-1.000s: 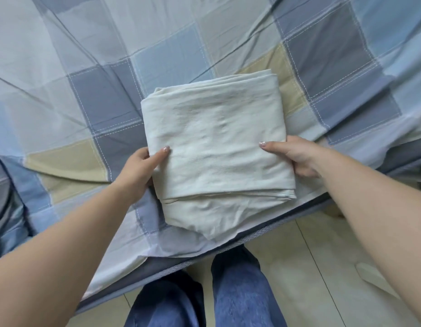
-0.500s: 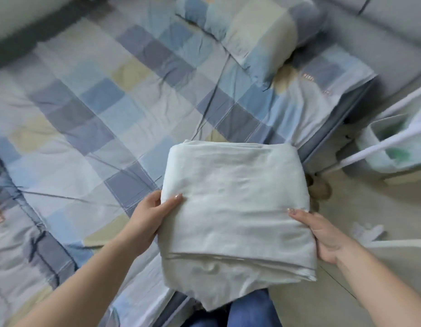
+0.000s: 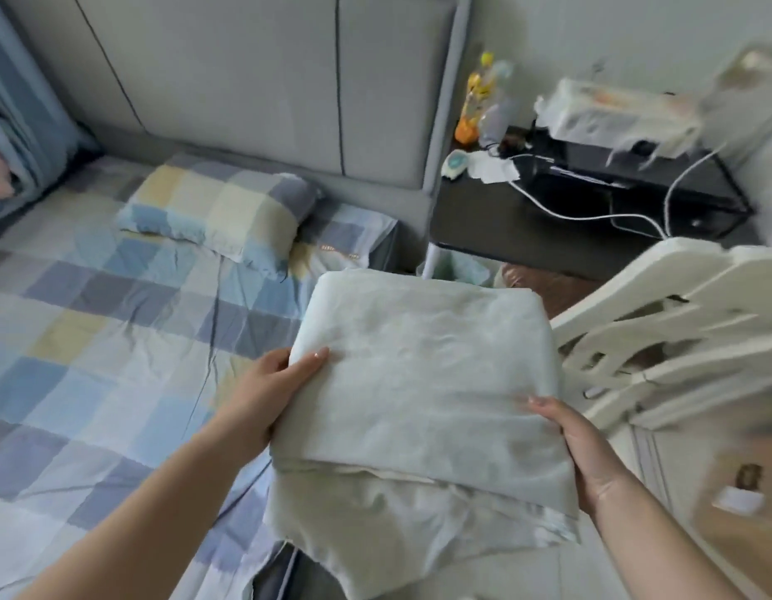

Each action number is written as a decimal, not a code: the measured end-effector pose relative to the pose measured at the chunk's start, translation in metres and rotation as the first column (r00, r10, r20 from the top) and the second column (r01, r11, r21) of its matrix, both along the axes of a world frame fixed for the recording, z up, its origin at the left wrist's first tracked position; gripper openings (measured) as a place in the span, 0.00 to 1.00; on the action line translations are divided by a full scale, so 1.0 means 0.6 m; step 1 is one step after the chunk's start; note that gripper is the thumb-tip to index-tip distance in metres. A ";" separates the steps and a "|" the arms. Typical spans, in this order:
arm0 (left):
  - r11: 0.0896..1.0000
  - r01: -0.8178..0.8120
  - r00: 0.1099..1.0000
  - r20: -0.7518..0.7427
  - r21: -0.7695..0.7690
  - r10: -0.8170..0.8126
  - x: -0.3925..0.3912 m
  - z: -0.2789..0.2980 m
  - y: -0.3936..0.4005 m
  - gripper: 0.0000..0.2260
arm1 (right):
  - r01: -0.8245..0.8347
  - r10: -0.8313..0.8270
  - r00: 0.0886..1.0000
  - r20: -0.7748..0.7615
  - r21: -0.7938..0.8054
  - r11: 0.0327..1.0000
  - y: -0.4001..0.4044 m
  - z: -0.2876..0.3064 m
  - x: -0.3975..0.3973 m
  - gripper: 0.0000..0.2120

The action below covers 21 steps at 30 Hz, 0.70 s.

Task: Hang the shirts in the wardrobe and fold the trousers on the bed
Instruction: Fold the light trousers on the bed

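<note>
**Folded trousers lifted off the bed edge**

We see one bed (image 3: 94, 339) filling the left side, its checked sheet bare and open from the pillow down to the near edge. One grey headboard (image 3: 245, 88) closes the far end. To our right the room is tighter: one dark side table (image 3: 592, 210) cluttered with small items, and one white chair (image 3: 661, 335) just beside our load.

We hold one pale bundle, the folded trousers (image 3: 419, 391), raised in the air over the bed's right edge, a loose flap drooping at its near side. Our left hand (image 3: 267, 396) grips its left edge, thumb on top; our right hand (image 3: 592, 452) clasps the right edge likewise. One checked pillow (image 3: 215, 214) lies by the headboard.

A second ago the bundle rested flat on the sheet; now it is lifted and our view has swung toward the headboard.
</note>
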<state>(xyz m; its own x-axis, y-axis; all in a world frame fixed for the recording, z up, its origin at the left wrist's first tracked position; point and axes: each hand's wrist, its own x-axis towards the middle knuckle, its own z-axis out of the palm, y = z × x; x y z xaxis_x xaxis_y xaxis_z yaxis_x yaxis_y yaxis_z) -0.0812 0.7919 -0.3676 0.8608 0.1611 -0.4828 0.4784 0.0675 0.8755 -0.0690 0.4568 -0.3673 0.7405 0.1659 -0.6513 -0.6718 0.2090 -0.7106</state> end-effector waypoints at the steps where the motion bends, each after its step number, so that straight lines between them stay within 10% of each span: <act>1: 0.999 0.038 0.999 0.014 -0.011 -0.038 0.011 0.016 -0.027 0.21 | 0.051 -0.051 0.999 0.009 -0.001 0.999 -0.026 0.016 -0.014 0.13; 21: 0.616 0.787 0.611 0.125 0.002 -0.781 0.143 0.154 -0.797 0.25 | 0.831 -0.829 0.550 0.102 0.039 0.555 -0.582 0.175 -0.298 0.21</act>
<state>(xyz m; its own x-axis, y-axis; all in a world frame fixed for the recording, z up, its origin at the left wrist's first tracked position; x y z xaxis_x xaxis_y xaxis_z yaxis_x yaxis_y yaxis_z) 0.0045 0.3139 -0.2752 0.6911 -0.6201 -0.3713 0.2769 -0.2473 0.9285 -0.2479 0.1079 -0.2621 0.6028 -0.5628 -0.5657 -0.1324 0.6285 -0.7664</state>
